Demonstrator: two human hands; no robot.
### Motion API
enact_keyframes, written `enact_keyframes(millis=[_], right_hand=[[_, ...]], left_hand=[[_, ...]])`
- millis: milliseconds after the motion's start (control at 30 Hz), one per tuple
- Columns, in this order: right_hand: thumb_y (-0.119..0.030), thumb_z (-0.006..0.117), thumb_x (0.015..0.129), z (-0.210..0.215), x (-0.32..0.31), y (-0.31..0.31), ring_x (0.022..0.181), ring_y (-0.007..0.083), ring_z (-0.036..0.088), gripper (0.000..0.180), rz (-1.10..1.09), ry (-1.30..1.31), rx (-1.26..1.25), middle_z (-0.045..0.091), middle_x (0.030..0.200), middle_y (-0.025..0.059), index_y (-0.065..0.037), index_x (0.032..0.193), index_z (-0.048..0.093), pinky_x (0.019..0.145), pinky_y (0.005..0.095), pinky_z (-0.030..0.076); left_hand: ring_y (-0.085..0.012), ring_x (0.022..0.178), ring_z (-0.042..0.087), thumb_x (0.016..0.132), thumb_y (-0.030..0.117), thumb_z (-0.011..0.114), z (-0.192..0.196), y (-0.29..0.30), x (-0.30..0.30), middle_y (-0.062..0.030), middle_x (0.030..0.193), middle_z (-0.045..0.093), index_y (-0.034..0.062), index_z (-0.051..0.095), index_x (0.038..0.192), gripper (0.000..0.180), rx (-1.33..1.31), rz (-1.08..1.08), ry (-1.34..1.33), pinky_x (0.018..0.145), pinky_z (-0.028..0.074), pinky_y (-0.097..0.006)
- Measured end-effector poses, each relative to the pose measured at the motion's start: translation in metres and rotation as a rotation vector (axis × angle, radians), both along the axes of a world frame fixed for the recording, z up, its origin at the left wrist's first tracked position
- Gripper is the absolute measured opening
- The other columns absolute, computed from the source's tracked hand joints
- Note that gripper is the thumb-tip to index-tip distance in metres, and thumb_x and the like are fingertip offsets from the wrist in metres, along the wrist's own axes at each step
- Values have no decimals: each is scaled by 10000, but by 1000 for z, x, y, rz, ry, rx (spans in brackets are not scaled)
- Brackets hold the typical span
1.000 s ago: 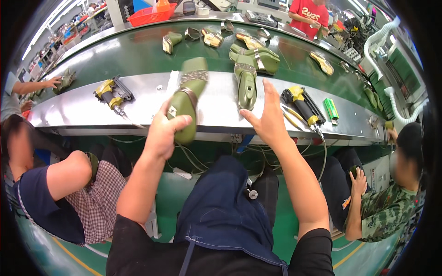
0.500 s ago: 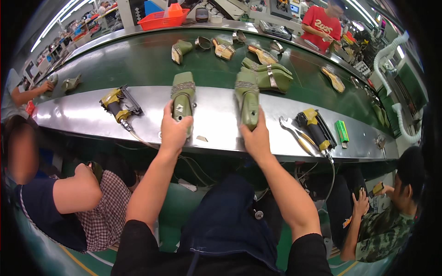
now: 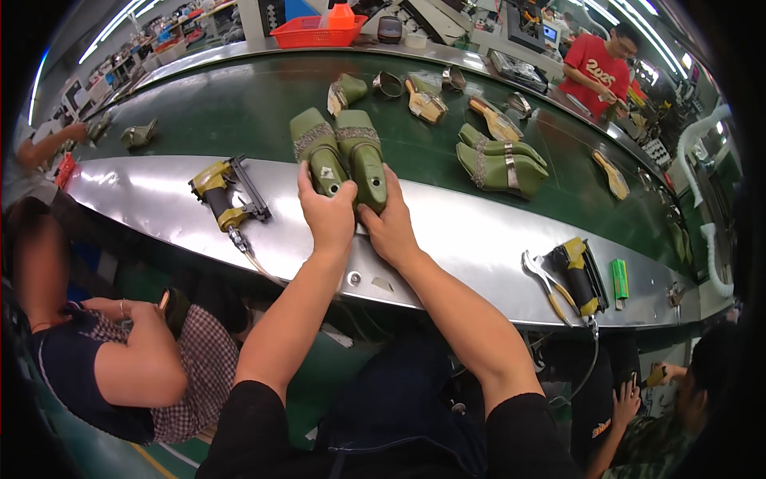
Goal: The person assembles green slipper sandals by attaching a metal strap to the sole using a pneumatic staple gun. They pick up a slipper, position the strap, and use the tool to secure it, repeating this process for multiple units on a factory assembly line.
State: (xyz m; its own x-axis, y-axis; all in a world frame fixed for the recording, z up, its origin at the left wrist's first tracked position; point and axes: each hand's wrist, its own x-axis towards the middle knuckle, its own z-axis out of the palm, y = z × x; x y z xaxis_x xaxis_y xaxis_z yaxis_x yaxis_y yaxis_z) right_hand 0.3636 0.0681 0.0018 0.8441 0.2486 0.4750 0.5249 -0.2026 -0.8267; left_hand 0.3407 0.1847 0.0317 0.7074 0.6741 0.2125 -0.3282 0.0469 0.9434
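My left hand point(image 3: 329, 214) grips the heel end of a green shoe last point(image 3: 309, 124) with a glittery strap across it. Around the heel of a matching green last point(image 3: 354, 120), also strapped, my right hand point(image 3: 391, 227) is closed. The two lasts are side by side and touching, toes pointing away from me, over the far edge of the metal ledge. Each shows a round hole near its heel. To their right, another pair of strapped lasts point(image 3: 511, 169) lies on the green belt.
A yellow-black nail gun point(image 3: 219, 191) lies left on the metal ledge point(image 3: 447, 219). To the right are pincers point(image 3: 550, 287), another nail gun point(image 3: 581, 275) and a green box point(image 3: 619, 279). Several soles and straps dot the belt point(image 3: 231, 96). Co-workers sit on both sides.
Both hands have brought the two lasts together, the right one moving left to meet the other. The view has shifted, so the bench items appear farther right.
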Motion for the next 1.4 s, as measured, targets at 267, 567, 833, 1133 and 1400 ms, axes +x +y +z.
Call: enact_keyframes(millis=[267, 567, 833, 1133, 1400], right_hand=[[-91, 688, 907, 7, 111, 82, 1500, 449, 375, 722, 161, -70, 90, 414, 1596, 294, 46, 1548, 387, 1248, 452, 305], [-125, 619, 956, -37, 199, 122, 1568, 473, 246, 853, 236, -9, -359, 215, 1698, 307, 26, 1649, 145, 1299, 477, 232], [-278, 627, 979, -25, 205, 112, 1380, 444, 530, 582, 281, 161, -256, 555, 1486, 267, -4, 1475, 494, 1110, 481, 468], [-52, 615, 844, 15, 264, 13, 1171, 394, 638, 315, -396, -276, -364, 691, 1213, 211, -20, 1140, 715, 1016, 489, 514], [-157, 642, 919, 43, 366, -201, 1247, 433, 625, 406, -863, -16, -791, 681, 1289, 253, 28, 1278, 676, 1041, 504, 517]], left_hand=[[-312, 1214, 635, 821, 49, 747, -6, 71, 114, -221, 1415, 607, -46, 453, 1531, 774, 140, 471, -98, 1081, 481, -383], [-486, 1513, 326, 953, 272, 591, -49, 102, 200, -285, 1606, 410, -51, 428, 1541, 691, 489, 519, 406, 1255, 236, -553], [-423, 1362, 495, 927, 141, 682, -12, 54, 167, -266, 1450, 533, -36, 537, 1429, 552, 1033, 554, -168, 1191, 347, -489], [-378, 1177, 601, 898, 77, 714, -25, 50, 163, -176, 1272, 594, 27, 625, 1289, 404, 976, -92, 30, 1010, 497, -439], [-363, 1102, 645, 898, 105, 726, -26, 43, 168, -143, 1250, 604, 55, 630, 1302, 419, 951, -186, 172, 942, 525, -450]])
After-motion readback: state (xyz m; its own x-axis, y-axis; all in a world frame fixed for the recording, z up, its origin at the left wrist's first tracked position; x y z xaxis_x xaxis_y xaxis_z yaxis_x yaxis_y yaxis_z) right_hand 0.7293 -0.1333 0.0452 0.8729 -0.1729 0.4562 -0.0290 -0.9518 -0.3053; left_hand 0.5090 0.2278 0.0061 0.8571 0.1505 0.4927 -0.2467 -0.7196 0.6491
